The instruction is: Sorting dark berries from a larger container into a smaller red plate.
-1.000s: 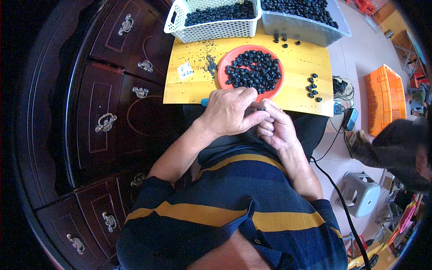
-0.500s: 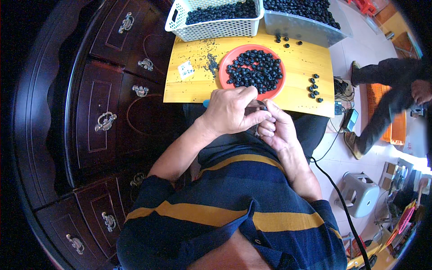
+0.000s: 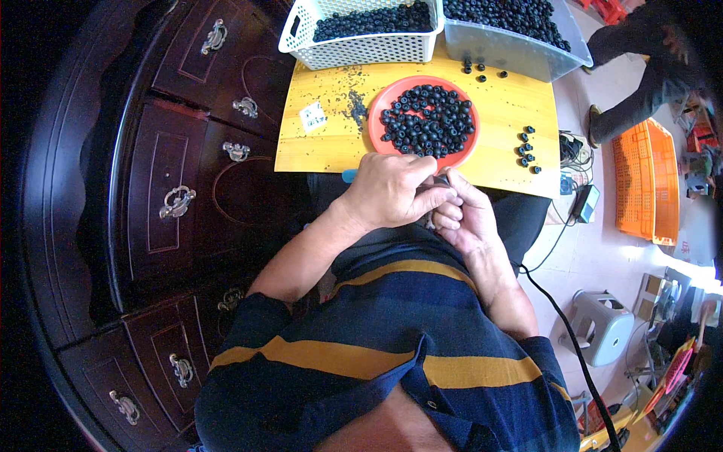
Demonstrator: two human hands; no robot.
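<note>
My left hand (image 3: 388, 190) is closed around a blue-handled knife (image 3: 349, 175); the handle's end sticks out to the left of the fist, and a bit of blade shows by the thumb. Against it, my right hand (image 3: 468, 215) pinches a small black rubber-like part (image 3: 443, 180), mostly hidden by the fingertips. Both hands meet just below the near rim of a red plate (image 3: 375, 135). On the plate lies a heap of round black parts (image 3: 429, 120) with holes in them.
The yellow table (image 3: 497, 113) carries a white perforated basket (image 3: 361, 53) and a translucent bin (image 3: 520, 56), both full of black parts. Several loose parts (image 3: 526, 148) lie at the right, black crumbs (image 3: 354, 105) at left. A person's legs (image 3: 633, 98) and an orange crate (image 3: 648, 181) are beyond.
My left hand has tilted slightly and its fingers have shifted over the blade, which shows less. The person at the right has stepped farther away, uncovering the orange crate.
</note>
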